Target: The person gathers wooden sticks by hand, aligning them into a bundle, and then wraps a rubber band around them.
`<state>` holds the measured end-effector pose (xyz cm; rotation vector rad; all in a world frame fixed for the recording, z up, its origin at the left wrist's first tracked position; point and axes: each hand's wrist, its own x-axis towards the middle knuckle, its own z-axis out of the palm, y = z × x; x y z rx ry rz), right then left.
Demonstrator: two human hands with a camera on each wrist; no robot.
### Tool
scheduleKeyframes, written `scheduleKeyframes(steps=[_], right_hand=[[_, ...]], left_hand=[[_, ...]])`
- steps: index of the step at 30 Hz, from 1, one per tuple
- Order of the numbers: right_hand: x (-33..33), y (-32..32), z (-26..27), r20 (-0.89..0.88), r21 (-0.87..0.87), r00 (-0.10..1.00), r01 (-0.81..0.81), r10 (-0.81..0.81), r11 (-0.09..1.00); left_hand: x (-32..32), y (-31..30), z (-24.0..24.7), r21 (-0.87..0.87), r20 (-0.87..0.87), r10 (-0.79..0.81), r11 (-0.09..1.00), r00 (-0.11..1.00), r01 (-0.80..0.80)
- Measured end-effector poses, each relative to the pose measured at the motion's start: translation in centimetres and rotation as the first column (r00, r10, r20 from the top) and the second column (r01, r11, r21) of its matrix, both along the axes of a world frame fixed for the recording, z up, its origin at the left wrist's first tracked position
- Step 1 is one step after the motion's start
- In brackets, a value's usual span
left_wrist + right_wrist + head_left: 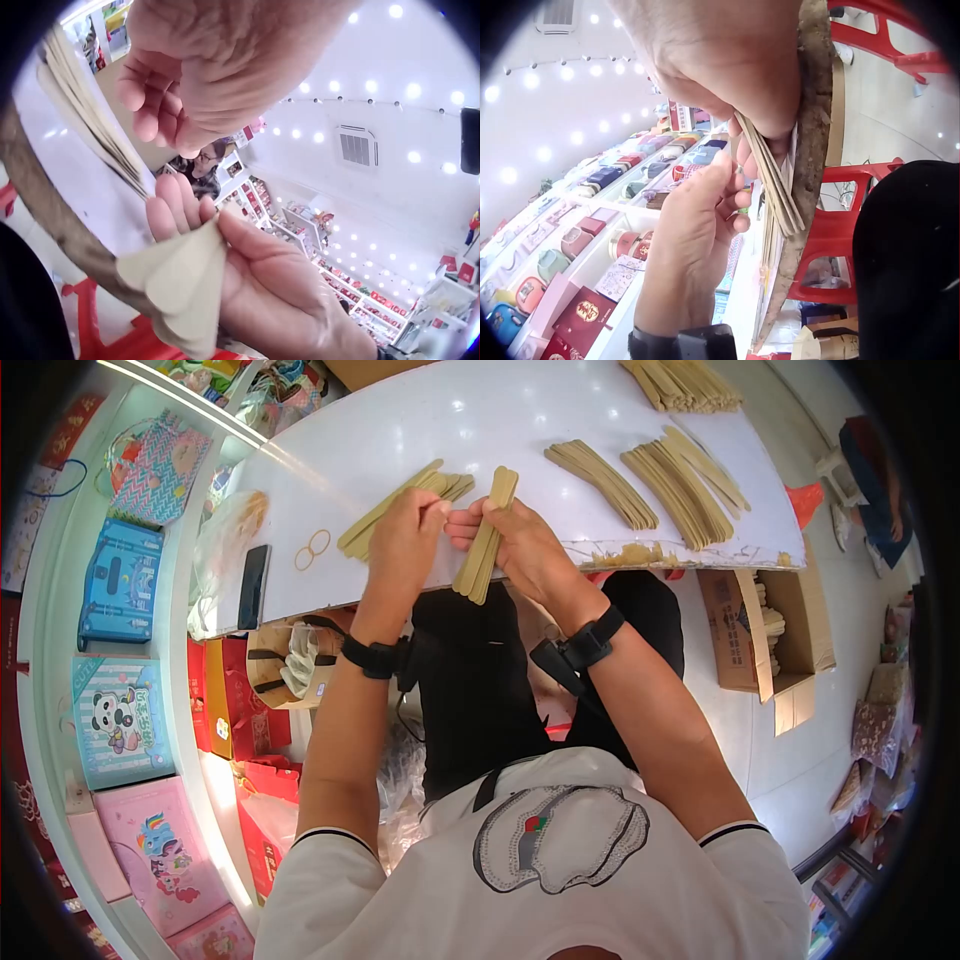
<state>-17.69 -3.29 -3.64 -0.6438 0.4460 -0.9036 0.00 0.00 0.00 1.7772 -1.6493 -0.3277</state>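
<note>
A small fan of flat wooden craft sticks (485, 540) is gripped in my right hand (535, 555), over the table's front edge. The right thumb lies across the sticks, and their lower ends spread apart in the left wrist view. Facing it, my left hand (405, 545) is loosely curled, its fingertips close to the right fingers. No stick shows in the left hand (694, 240) in the right wrist view. Just behind the left hand, a loose pile of sticks (365, 535) lies on the white table (400, 435).
More stick piles (600, 485) lie at the table's right side, with a stack (685, 385) at the far corner. Two rubber bands (312, 550) and a phone (254, 585) are on the left. A cardboard box (745, 630) stands on the floor at right; shelves (140, 650) line the left.
</note>
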Motion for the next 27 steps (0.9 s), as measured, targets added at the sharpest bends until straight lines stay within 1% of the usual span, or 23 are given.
scheduleKeyframes(steps=[2, 3, 5, 8, 11, 14, 17, 20, 23, 26, 27], right_hand=[[0.0, 0.4, 0.9, -0.015, 0.001, 1.0, 0.004, -0.004, 1.0], [0.9, 0.5, 0.9, 0.008, 0.007, 1.0, 0.005, -0.005, 1.0], [0.5, 0.2, 1.1, -0.032, -0.003, 0.999, 0.009, -0.009, 1.0], [0.3, 0.2, 1.1, -0.03, 0.005, 1.0, 0.01, -0.009, 1.0], [0.9, 0.7, 1.5, -0.177, -0.066, 0.983, 0.039, -0.051, 0.997], [1.0, 1.3, 1.3, -0.253, -0.2, 0.964, 0.034, -0.085, 0.979], [1.4, 1.2, 0.2, -0.277, -0.248, 0.952, 0.061, -0.131, 0.967], [1.3, 1.9, 0.6, -0.416, -0.367, 0.885, 0.047, -0.209, 0.929], [1.4, 2.3, 0.6, -0.425, -0.42, 0.869, 0.061, -0.255, 0.906], [1.5, 2.7, 0.8, -0.406, -0.502, 0.862, 0.067, -0.304, 0.862], [1.5, 2.7, 0.7, -0.412, -0.523, 0.855, 0.062, -0.315, 0.85]], left_hand=[[1.9, -0.3, 0.6, -0.11, 0.154, 0.061, 0.993, 0.986, -0.044], [3.4, -0.4, 1.2, -0.103, 0.28, 0.077, 0.993, 0.957, -0.05], [4.3, -0.9, 0.2, -0.109, 0.438, 0.112, 0.991, 0.892, -0.071], [4.6, -0.7, -0.3, -0.096, 0.499, 0.07, 0.995, 0.864, -0.025], [4.6, -0.7, -0.6, -0.109, 0.51, 0.058, 0.994, 0.858, -0.002], [4.4, -0.5, -0.7, -0.085, 0.436, 0.077, 0.995, 0.897, -0.044], [4.6, -0.4, -0.9, -0.067, 0.344, 0.069, 0.997, 0.937, -0.048], [4.5, -0.2, -0.9, -0.052, 0.336, 0.051, 0.998, 0.94, -0.036], [4.1, 0.1, -0.5, -0.078, 0.316, 0.064, 0.996, 0.946, -0.041], [4.4, 0.0, -0.7, -0.179, 0.391, 0.079, 0.984, 0.917, -0.009], [4.3, 0.0, -0.6, -0.167, 0.34, 0.082, 0.986, 0.937, -0.025]])
